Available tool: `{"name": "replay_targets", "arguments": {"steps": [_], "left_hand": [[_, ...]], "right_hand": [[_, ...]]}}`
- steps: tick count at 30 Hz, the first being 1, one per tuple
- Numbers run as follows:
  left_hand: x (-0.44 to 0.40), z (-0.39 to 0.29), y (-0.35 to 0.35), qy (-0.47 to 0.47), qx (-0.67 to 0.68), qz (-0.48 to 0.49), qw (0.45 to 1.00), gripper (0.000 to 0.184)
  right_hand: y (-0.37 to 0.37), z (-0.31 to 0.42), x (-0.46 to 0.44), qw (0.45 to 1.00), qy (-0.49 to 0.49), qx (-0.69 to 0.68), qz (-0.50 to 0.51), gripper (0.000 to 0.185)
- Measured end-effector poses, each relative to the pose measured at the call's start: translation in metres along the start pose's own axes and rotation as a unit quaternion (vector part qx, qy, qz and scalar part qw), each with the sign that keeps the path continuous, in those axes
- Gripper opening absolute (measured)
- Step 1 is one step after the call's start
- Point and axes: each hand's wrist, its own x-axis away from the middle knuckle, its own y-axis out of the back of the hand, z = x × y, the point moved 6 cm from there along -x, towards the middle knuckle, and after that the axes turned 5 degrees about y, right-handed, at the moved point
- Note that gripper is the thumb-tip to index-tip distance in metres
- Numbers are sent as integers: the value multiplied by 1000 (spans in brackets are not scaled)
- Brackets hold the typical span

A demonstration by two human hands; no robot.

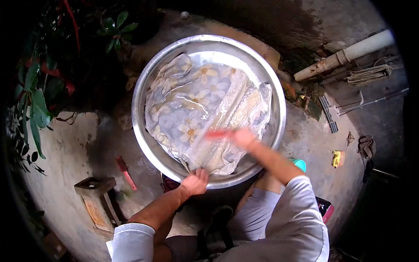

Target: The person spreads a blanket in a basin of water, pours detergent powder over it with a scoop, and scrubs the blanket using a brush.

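Note:
A wide metal basin (140, 131) holds a wet, pale grey floral cloth (190, 132) with yellow-centred flowers, folded over itself on its right part. At the basin's near rim my left hand (195, 181) is closed on the cloth's edge, fingers curled. My right hand (242, 138) is closed around a red brush (217, 134) over the folded part of the cloth. Motion smears the brush and this hand, so the bristles cannot be made out.
On the concrete floor at left lie another red brush (126, 173) and a small wooden stool (99, 204). A turquoise cup (299, 165) stands right of the basin. Farther right are a yellow item (337, 159), a grey broom head (328, 114) and a pipe (345, 56). Leafy plants (39, 107) fill the left.

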Motion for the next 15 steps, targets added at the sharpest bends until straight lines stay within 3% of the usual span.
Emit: {"name": "replay_targets", "arguments": {"steps": [2, 3, 5, 6, 7, 8, 9, 10, 12, 14, 15], "left_hand": [[7, -9, -5, 4, -7, 4, 1000, 46], [8, -8, -4, 5, -5, -5, 1000, 41], [3, -3, 2, 8, -1, -29, 1000, 32], [1, -4, 12, 4, 13, -11, 1000, 34], [2, -4, 1, 3, 23, 34, 999, 50], [3, -5, -1, 2, 21, 30, 999, 49], [3, -4, -1, 1, 15, 26, 1000, 48], [3, -2, 1, 0, 12, 23, 1000, 48], [3, -4, 4, -5, 10, 11, 1000, 46], [-1, -1, -3, -9, -5, 6, 1000, 45], [4, -4, -9, -5, -15, 8, 1000, 44]], "right_hand": [[83, -103, 5, 960, -255, -19, 116, 54], [95, -135, -1, 968, -247, 53, -4, 57], [111, -121, -9, 963, -262, 31, -51, 60], [123, -107, -4, 955, -283, 9, -91, 63], [131, -66, 1, 948, -298, -85, -73, 66], [90, -44, -4, 961, -240, -85, -112, 64], [78, 7, 2, 977, -194, -84, -41, 61], [35, 48, 0, 994, -39, -69, -69, 56], [3, 116, 18, 990, 78, -51, 104, 52], [-25, 38, -1, 992, 75, 53, 84, 52], [-31, -50, -22, 982, -22, 183, 35, 54]]}}
